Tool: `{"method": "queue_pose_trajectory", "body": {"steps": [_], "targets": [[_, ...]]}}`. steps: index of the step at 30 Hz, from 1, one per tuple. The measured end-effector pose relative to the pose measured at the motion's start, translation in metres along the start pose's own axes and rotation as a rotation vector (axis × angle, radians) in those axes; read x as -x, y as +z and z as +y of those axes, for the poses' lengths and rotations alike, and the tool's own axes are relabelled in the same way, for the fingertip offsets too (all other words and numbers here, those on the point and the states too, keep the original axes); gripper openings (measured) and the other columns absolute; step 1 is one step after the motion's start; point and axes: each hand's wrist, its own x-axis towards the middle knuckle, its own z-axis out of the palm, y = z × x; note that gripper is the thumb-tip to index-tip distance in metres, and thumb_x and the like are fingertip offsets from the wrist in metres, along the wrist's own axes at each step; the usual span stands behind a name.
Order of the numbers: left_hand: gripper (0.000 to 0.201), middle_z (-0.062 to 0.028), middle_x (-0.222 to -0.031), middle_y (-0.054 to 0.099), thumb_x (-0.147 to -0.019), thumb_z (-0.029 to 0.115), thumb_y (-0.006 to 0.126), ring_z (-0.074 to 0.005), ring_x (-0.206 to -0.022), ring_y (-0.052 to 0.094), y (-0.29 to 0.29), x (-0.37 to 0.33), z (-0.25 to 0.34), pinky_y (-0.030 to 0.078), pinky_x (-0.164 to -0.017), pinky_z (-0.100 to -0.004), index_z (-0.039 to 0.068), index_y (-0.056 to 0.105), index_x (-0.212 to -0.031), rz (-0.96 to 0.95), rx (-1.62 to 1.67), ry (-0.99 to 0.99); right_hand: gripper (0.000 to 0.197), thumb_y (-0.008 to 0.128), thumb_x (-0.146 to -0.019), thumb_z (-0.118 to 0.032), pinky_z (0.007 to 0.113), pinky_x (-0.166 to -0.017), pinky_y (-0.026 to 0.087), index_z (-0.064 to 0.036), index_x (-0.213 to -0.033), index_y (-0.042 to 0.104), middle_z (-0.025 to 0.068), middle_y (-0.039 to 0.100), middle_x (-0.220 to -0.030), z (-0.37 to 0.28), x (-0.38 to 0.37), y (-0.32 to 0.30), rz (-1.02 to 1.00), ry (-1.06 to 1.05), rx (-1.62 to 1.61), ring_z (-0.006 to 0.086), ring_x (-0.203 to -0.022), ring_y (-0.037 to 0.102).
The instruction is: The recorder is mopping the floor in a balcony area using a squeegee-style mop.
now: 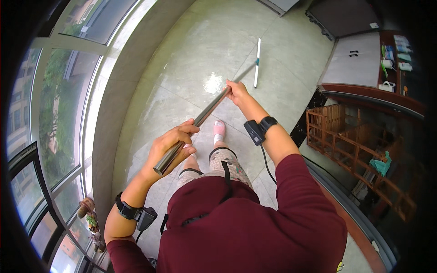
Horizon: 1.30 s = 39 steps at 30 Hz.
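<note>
Both hands hold the long metal pole of a floor squeegee (209, 109), which slants from my lower left up toward the far right. Near the pole's top end, my left hand (169, 144) is closed around it, the end sticking out below the palm. Farther along, my right hand (236, 92) grips the pole with the fingers wrapped round it. At the far end the squeegee's narrow white head (257, 68), with a blue-green joint, lies against the grey tiled floor (182, 82). The floor has a wet shine left of the head.
Tall windows (63, 109) over a tiled ledge (116, 86) line the left side. On the right stand a white-doored cabinet (353, 59), shelves of bottles, and a wooden rack (346, 132) with a teal bag (381, 164). My pink slipper (219, 129) is on the floor below the pole.
</note>
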Motion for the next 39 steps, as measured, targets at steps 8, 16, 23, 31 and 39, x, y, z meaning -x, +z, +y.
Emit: {"method": "queue_pose_trajectory", "body": {"steps": [8, 16, 23, 31, 39], "targets": [[0.012, -0.0157, -0.117, 0.062, -0.086, 0.006, 0.066, -0.0307, -0.127, 0.048, 0.046, -0.048, -0.001, 0.042, -0.101, -0.0385, 0.004, 0.054, -0.086, -0.231, 0.300, -0.119, 0.010, 0.055, -0.083, -0.003, 0.037, -0.062, 0.057, -0.0016, -0.092, 0.050, 0.0101, 0.051, -0.082, 0.041, 0.024, -0.127, 0.457, 0.096, -0.170, 0.0239, -0.070, 0.057], [0.010, -0.0142, -0.105, 0.065, -0.085, 0.004, 0.066, -0.0299, -0.118, 0.055, 0.006, -0.035, 0.030, 0.044, -0.097, -0.0387, 0.001, 0.057, -0.085, -0.152, 0.228, -0.131, 0.009, 0.047, -0.085, -0.006, 0.047, -0.065, 0.055, 0.0008, -0.090, 0.048, 0.0148, 0.049, -0.081, 0.077, 0.020, -0.073, 0.382, 0.196, -0.134, 0.0279, -0.070, 0.054], [0.017, -0.0187, -0.104, 0.066, -0.081, 0.011, 0.070, -0.0350, -0.117, 0.055, -0.038, 0.032, 0.070, 0.039, -0.101, -0.0435, 0.002, 0.056, -0.082, 0.157, 0.018, -0.198, 0.032, 0.051, -0.091, -0.014, 0.046, -0.061, 0.059, 0.0096, -0.111, 0.040, 0.0207, 0.060, -0.087, 0.080, 0.041, 0.074, 0.008, 0.174, 0.045, 0.0304, -0.071, 0.066], [0.028, -0.0181, -0.098, 0.066, -0.082, 0.023, 0.072, -0.0369, -0.108, 0.061, -0.014, 0.063, 0.095, 0.048, -0.090, -0.0428, 0.001, 0.054, -0.078, 0.386, -0.407, -0.093, 0.035, 0.056, -0.093, -0.026, 0.045, -0.063, 0.057, 0.0022, -0.110, 0.046, 0.0130, 0.059, -0.086, 0.072, 0.059, 0.153, -0.466, 0.277, 0.086, 0.0248, -0.066, 0.062], [0.016, -0.0153, -0.092, 0.066, -0.080, 0.006, 0.068, -0.0290, -0.095, 0.065, -0.033, 0.068, 0.065, 0.049, -0.083, -0.0350, 0.000, 0.053, -0.077, 0.616, -0.595, -0.211, 0.067, 0.054, -0.095, -0.028, 0.032, -0.067, 0.055, -0.0130, -0.150, 0.019, 0.0095, 0.055, -0.100, 0.054, 0.126, 0.163, -0.979, 0.240, 0.430, 0.0166, -0.071, 0.057]]}}
